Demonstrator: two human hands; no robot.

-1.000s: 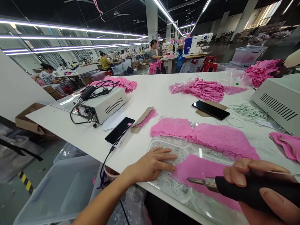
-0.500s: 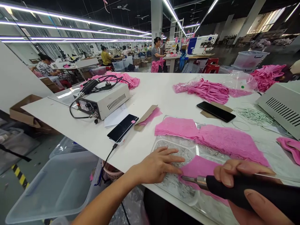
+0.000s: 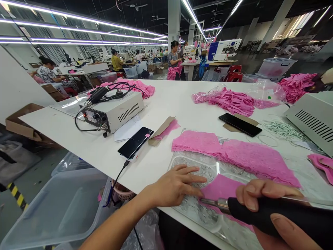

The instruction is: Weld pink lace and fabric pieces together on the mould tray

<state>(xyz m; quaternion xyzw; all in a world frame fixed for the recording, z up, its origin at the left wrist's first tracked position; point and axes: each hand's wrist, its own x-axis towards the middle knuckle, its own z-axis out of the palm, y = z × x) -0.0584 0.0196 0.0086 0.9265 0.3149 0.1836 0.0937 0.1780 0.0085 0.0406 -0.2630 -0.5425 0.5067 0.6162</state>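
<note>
A piece of pink fabric [image 3: 221,187] lies on a clear plastic sheet [image 3: 187,161] at the near edge of the table. My left hand [image 3: 177,185] rests flat with fingers spread, a fingertip on the fabric's left end. In my right hand [image 3: 265,201] is a thick black-handled tool with a metal tip [image 3: 240,208], much like a soldering iron. Its tip touches the fabric close beside my left fingertip. Just beyond, stacked pink fabric pieces [image 3: 249,158] lie in two piles side by side.
A grey control box [image 3: 125,111] with a coiled cable stands at left, near a phone [image 3: 136,141]. Another phone [image 3: 240,125], pink strips [image 3: 234,100], pale green cords [image 3: 282,129] and a second box [image 3: 312,118] are at right. A plastic bin [image 3: 52,208] sits below the table.
The tool's tip and my right hand have shifted very slightly on the fabric. My left hand stays nearly still; the view has tilted a little.
</note>
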